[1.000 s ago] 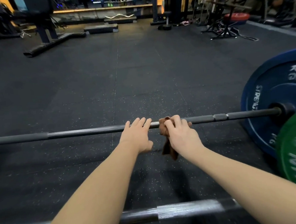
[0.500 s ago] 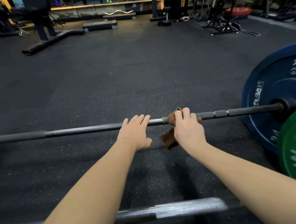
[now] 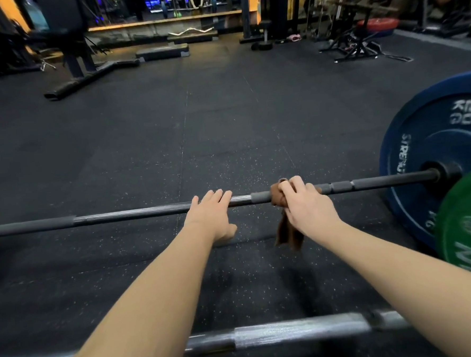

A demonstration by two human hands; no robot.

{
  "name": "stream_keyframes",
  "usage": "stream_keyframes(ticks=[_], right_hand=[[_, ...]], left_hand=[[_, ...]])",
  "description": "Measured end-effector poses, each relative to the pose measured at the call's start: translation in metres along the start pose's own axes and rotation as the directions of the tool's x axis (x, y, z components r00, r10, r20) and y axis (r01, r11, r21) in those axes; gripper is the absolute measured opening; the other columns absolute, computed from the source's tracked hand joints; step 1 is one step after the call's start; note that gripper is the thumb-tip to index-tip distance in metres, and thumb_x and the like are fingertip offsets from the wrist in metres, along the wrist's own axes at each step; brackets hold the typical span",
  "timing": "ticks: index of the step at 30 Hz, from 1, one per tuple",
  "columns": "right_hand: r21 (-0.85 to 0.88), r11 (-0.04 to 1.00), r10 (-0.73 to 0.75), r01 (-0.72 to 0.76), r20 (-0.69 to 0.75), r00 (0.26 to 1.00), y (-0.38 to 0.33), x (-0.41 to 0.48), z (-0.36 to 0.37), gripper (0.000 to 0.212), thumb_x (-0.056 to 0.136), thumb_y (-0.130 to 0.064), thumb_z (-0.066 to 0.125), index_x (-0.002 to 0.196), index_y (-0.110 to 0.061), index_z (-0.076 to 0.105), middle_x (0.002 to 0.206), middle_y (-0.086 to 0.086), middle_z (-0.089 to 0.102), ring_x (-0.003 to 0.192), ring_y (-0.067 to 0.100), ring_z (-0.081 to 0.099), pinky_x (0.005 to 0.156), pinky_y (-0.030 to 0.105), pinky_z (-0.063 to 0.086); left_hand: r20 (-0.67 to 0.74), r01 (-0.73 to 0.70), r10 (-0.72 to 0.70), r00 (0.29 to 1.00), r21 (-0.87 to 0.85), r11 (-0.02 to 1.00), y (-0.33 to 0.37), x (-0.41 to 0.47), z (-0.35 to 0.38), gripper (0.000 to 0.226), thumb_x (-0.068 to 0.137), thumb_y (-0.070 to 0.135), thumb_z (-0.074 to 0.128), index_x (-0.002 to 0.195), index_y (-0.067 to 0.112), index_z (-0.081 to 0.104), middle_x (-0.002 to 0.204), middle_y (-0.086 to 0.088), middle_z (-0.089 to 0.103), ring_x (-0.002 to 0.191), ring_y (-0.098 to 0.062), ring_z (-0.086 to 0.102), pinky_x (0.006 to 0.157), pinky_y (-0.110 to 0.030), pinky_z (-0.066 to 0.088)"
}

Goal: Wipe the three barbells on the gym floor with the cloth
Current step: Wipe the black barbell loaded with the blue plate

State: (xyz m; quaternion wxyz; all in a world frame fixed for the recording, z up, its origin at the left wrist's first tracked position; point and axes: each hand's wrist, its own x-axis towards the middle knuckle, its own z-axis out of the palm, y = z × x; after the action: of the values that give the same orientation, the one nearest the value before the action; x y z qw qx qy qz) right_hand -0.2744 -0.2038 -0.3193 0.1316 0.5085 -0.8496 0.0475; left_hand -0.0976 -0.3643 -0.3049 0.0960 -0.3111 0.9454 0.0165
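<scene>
A dark barbell (image 3: 120, 215) lies across the black rubber floor in front of me, with a blue plate (image 3: 431, 149) on its right end. My left hand (image 3: 211, 215) rests on the bar near its middle, fingers straight over it. My right hand (image 3: 305, 204) grips a brown cloth (image 3: 287, 230) wrapped round the bar just to the right; the cloth's loose end hangs below my wrist. A second, silver barbell (image 3: 293, 332) lies nearer to me under my forearms, with a green plate (image 3: 468, 219) on its right end. No third barbell can be made out.
Open speckled floor (image 3: 198, 125) stretches beyond the dark bar. At the back stand a bench frame (image 3: 84, 74), a step platform (image 3: 161, 51), a curl bar (image 3: 191, 31) and racks with a red plate (image 3: 376, 26) at the right.
My right hand with the cloth has slid to the right along the dark bar, away from my left hand. The left hand has stayed on the bar.
</scene>
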Motion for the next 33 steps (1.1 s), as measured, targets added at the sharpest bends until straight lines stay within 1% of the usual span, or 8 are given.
stream_keyframes(ticks=[7,11,13,16,18,22,28,33], right_hand=[[0.102,0.98,0.172,-0.173,0.017,0.985,-0.028,0.004,0.001,0.036,0.098,-0.02,0.057,0.129,-0.017,0.039,0.122,0.005,0.042,0.101,0.027,0.055,0.061,0.035,0.037],[0.061,0.988,0.138,-0.139,0.015,0.99,-0.023,0.001,0.001,0.035,0.098,-0.017,0.055,0.129,-0.017,0.04,0.122,0.006,0.043,0.099,0.027,0.056,0.059,0.036,0.037],[0.045,0.991,0.123,-0.123,0.017,0.992,-0.02,0.0,0.001,0.035,0.097,-0.016,0.055,0.128,-0.016,0.04,0.12,0.006,0.042,0.098,0.027,0.056,0.058,0.036,0.037],[0.063,0.983,0.169,-0.17,0.015,0.985,-0.029,0.002,0.001,0.033,0.096,-0.015,0.056,0.126,-0.015,0.041,0.119,0.006,0.043,0.097,0.028,0.056,0.057,0.037,0.04],[0.033,0.979,0.2,-0.2,0.015,0.98,-0.041,0.005,0.001,0.033,0.095,-0.014,0.058,0.123,-0.014,0.042,0.118,0.008,0.044,0.096,0.029,0.057,0.055,0.038,0.042],[0.042,0.993,0.113,-0.112,-0.015,0.994,-0.084,0.009,0.0,0.035,0.089,-0.015,0.066,0.119,-0.013,0.047,0.112,0.008,0.047,0.088,0.029,0.059,0.05,0.036,0.037],[0.15,0.987,-0.055,0.052,0.013,0.998,-0.179,0.028,-0.003,0.032,0.098,-0.015,0.056,0.128,-0.015,0.044,0.12,0.008,0.043,0.094,0.029,0.058,0.057,0.038,0.039],[0.131,0.989,-0.076,0.066,0.072,0.994,-0.179,0.028,-0.009,0.036,0.099,-0.015,0.053,0.132,-0.017,0.04,0.124,0.007,0.04,0.098,0.029,0.056,0.06,0.039,0.038]], left_hand=[[0.014,0.04,-0.039,0.999,-0.096,0.995,0.004,-0.002,-0.003,0.085,0.097,0.047,0.051,0.165,0.024,0.004,0.172,0.002,0.005,0.158,-0.019,0.0,0.127,-0.051,0.003],[0.006,-0.041,0.042,0.999,-0.117,0.992,-0.008,-0.009,-0.005,0.089,0.099,0.037,0.054,0.164,0.021,-0.004,0.172,0.001,0.0,0.158,-0.019,-0.001,0.128,-0.047,0.004],[-0.076,-0.068,0.057,0.995,-0.152,0.986,-0.024,-0.016,-0.001,0.088,0.099,0.03,0.055,0.164,0.018,-0.003,0.172,-0.003,0.002,0.158,-0.02,0.002,0.128,-0.047,0.008],[-0.178,0.065,-0.083,0.98,-0.101,0.993,-0.064,-0.029,0.008,0.084,0.098,0.032,0.052,0.164,0.013,0.002,0.171,-0.006,0.004,0.157,-0.023,0.002,0.126,-0.05,0.013],[-0.108,0.152,-0.156,0.982,-0.043,0.987,-0.09,-0.04,0.013,0.083,0.099,0.034,0.05,0.164,0.016,0.002,0.172,-0.004,-0.001,0.158,-0.023,-0.003,0.126,-0.051,0.01],[-0.069,0.122,-0.126,0.99,-0.062,0.991,-0.101,-0.046,0.018,0.08,0.098,0.035,0.052,0.164,0.019,0.009,0.171,0.0,0.008,0.158,-0.023,0.002,0.126,-0.054,0.009],[-0.079,0.125,-0.13,0.988,-0.072,0.99,-0.1,-0.039,0.016,0.078,0.093,0.042,0.056,0.158,0.019,0.022,0.159,0.001,0.031,0.15,-0.024,0.021,0.122,-0.057,0.018],[0.012,0.085,-0.085,0.996,-0.078,0.993,-0.108,-0.042,0.006,0.086,0.092,0.045,0.058,0.162,0.018,0.014,0.161,-0.001,0.029,0.151,-0.024,0.021,0.122,-0.053,0.022]])
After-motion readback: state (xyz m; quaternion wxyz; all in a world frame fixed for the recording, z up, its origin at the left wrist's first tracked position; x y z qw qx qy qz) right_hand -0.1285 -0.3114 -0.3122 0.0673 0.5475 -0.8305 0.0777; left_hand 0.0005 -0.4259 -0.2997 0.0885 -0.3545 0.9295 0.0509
